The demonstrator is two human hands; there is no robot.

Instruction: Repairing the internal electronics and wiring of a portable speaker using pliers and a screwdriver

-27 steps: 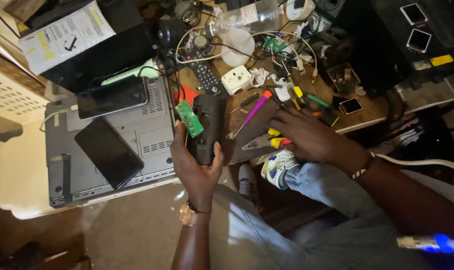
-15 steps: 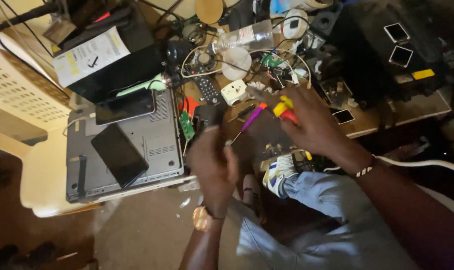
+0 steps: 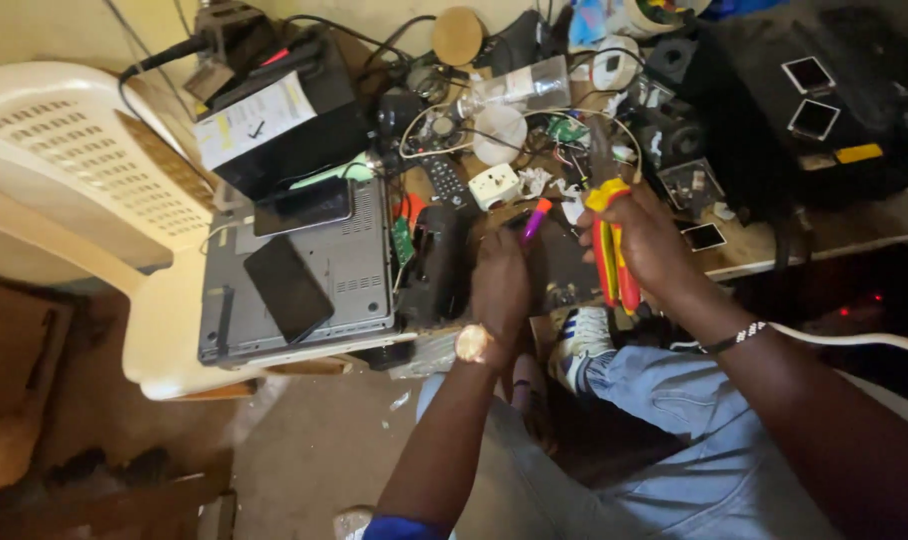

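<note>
On the cluttered workbench edge, the left hand [image 3: 501, 285] is clenched around a dark handheld device [image 3: 444, 265] with a green circuit board [image 3: 403, 240] poking out its side, so the casing looks already opened up. The right hand [image 3: 646, 245] is wrapped tight around red-and-yellow pliers [image 3: 610, 250], their jaws pointing up and away from the device, nothing gripped in them that I can see. So I'd guess it's mid-job: guts exposed, tool in hand, actual work on the board not started.

A purple-handled screwdriver [image 3: 534, 218] sits right between the hands. Just left of the device there's an upturned grey laptop [image 3: 309, 275] with two dark phones [image 3: 287, 287] on it, resting on a white plastic chair [image 3: 94, 190]. Behind are tangled wires [image 3: 444, 125], a white socket [image 3: 496, 185] and a remote control [image 3: 447, 180], pretty crowded, easy to snag stuff.
</note>
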